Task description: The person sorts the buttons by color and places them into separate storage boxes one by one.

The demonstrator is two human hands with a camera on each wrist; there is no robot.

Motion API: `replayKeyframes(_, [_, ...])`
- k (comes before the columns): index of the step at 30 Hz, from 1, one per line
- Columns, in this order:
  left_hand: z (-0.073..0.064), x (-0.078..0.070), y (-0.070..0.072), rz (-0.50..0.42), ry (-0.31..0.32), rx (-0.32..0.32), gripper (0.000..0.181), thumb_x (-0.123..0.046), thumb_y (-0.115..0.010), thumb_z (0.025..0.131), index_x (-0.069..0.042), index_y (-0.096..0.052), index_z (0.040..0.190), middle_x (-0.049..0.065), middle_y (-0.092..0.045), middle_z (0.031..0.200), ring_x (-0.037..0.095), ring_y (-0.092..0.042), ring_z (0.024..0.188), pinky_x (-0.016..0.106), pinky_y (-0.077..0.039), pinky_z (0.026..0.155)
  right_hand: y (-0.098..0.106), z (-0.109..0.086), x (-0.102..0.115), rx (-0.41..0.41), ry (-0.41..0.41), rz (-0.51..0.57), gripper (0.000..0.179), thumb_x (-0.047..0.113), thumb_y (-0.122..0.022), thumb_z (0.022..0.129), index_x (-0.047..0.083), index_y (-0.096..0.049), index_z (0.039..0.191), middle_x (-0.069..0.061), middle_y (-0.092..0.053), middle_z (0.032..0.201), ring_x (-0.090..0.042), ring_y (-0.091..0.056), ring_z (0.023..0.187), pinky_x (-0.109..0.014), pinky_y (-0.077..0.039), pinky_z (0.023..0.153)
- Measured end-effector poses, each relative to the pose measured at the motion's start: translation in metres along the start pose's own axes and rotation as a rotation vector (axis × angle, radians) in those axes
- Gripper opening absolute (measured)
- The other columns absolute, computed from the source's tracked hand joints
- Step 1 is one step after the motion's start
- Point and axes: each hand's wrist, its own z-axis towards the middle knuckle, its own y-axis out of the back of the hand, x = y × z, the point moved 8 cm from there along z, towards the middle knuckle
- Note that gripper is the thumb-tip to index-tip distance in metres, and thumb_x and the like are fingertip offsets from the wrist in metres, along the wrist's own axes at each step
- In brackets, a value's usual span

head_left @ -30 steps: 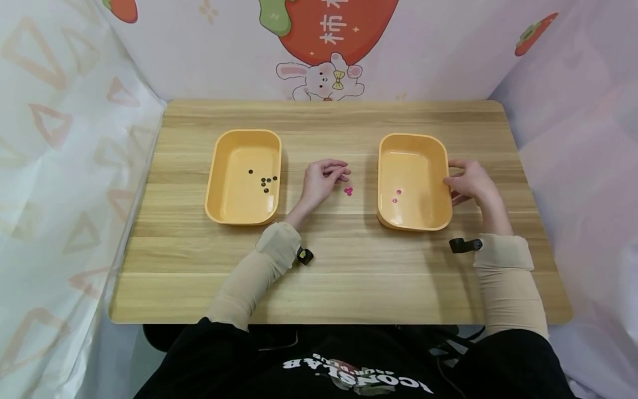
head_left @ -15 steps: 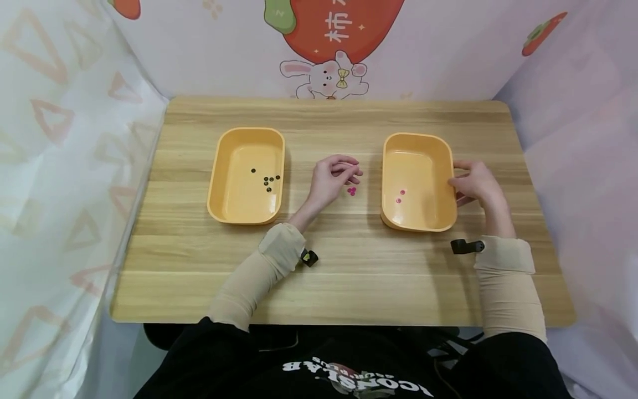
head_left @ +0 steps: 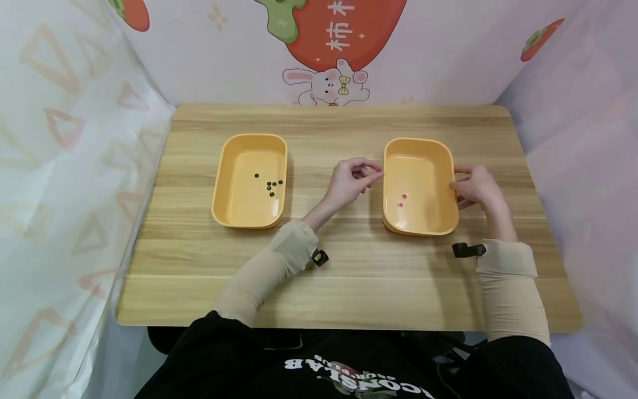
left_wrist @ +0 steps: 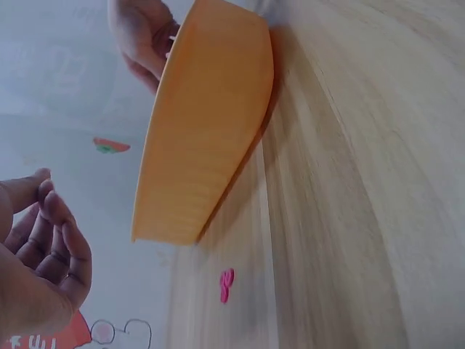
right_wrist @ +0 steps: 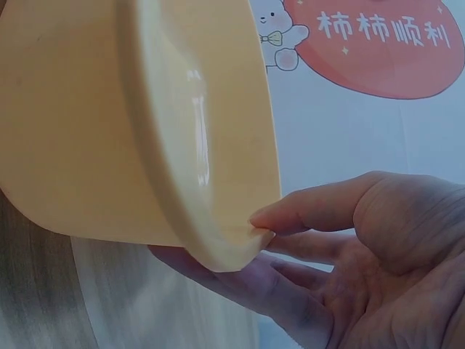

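Note:
My left hand (head_left: 351, 180) pinches a tiny pink piece (head_left: 380, 170), apparently a button, between thumb and forefinger, right at the left rim of the right-hand yellow box (head_left: 416, 172). Two pink buttons (head_left: 402, 200) lie inside that box. On its other side my right hand (head_left: 478, 187) grips the rim; the right wrist view shows the thumb (right_wrist: 290, 211) over the edge and fingers beneath it. Several loose pink buttons (left_wrist: 227, 284) lie on the table before the box in the left wrist view; in the head view the left hand covers them.
A matching yellow box (head_left: 244, 202) stands on the left with several black buttons (head_left: 269, 187) in it. Both boxes rest on a wood-grain table (head_left: 349, 288), closed in by printed cloth at the back and sides.
My left hand has moved right, from above the loose pink buttons to the right box's left rim, carrying the pink piece. The right hand keeps its grip on the box.

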Motion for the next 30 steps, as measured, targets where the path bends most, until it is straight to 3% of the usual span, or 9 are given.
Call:
replayKeyframes(6, [0.011,0.000,-0.022,0.054,-0.040,0.016,0.014,-0.008,-0.082,0.099,0.003,-0.079,0.109,-0.008,-0.055,0.064,0.003,-0.046,0.059,0.018,-0.035,0.058,-0.004,0.003,-0.001,0.006,0.009,0.005,0.067,0.005,-0.051,0.108,-0.012,-0.026,0.167,-0.049,-0.048,0.152,-0.012,-0.075,0.068,-0.038,-0.069,0.066])
replayKeyframes(16, [0.017,0.012,-0.049,0.246,0.005,0.024,0.013,-0.014,-0.083,0.099,-0.006,-0.083,0.110,-0.009,-0.041,0.053,0.002,-0.035,0.048,0.018,-0.024,0.047,-0.006,0.000,-0.003,0.012,-0.019,-0.010,0.067,0.006,-0.049,0.110,-0.011,-0.021,0.169,-0.051,-0.047,0.152,-0.012,-0.075,0.071,-0.039,-0.069,0.067])
replayKeyframes(24, [0.015,0.017,-0.050,0.283,0.029,-0.008,0.019,-0.016,-0.088,0.095,-0.007,-0.084,0.111,-0.008,-0.041,0.054,0.003,-0.035,0.048,0.019,-0.025,0.047,-0.005,-0.002,-0.004,-0.003,-0.010,-0.030,0.066,0.005,-0.049,0.111,-0.011,-0.022,0.168,-0.051,-0.048,0.151,-0.012,-0.076,0.071,-0.042,-0.069,0.069])
replayKeyframes(30, [0.013,0.018,-0.041,0.294,0.067,0.022,0.025,-0.021,-0.089,0.094,-0.007,-0.083,0.114,-0.008,-0.045,0.056,0.003,-0.038,0.051,0.018,-0.027,0.048,0.000,-0.003,0.002,-0.022,0.000,-0.045,0.068,0.005,-0.049,0.109,-0.010,-0.022,0.169,-0.051,-0.049,0.151,-0.011,-0.075,0.070,-0.039,-0.069,0.068])
